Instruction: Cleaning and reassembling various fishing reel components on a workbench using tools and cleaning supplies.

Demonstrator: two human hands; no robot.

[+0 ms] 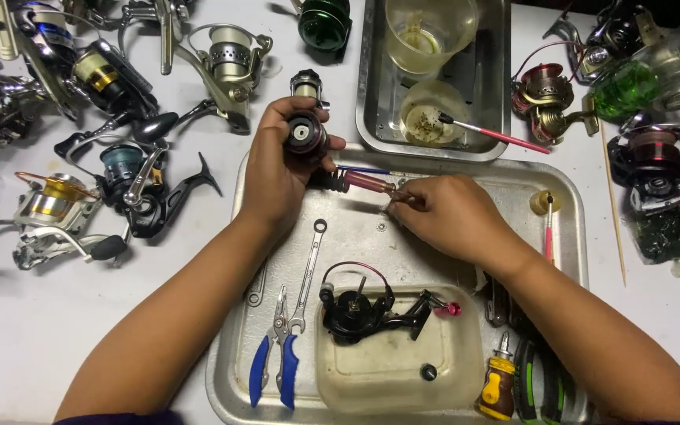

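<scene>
My left hand (277,169) grips a dark fishing reel spool (305,134), its round face turned up at me. My right hand (450,216) rests over the metal tray (568,205) and pinches a small part at its fingertips, beside a maroon-handled tool (367,182) that lies between the two hands. A black reel body with a thin wire bail (356,303) lies in a shallow cream plastic tub (395,370) just below my hands.
A spanner (308,275), blue-handled pliers (275,362) and a small yellow screwdriver (497,386) lie in the tray. A second steel tray (371,79) behind holds two plastic cups and a pink brush (497,135). Several fishing reels crowd the white table left and right.
</scene>
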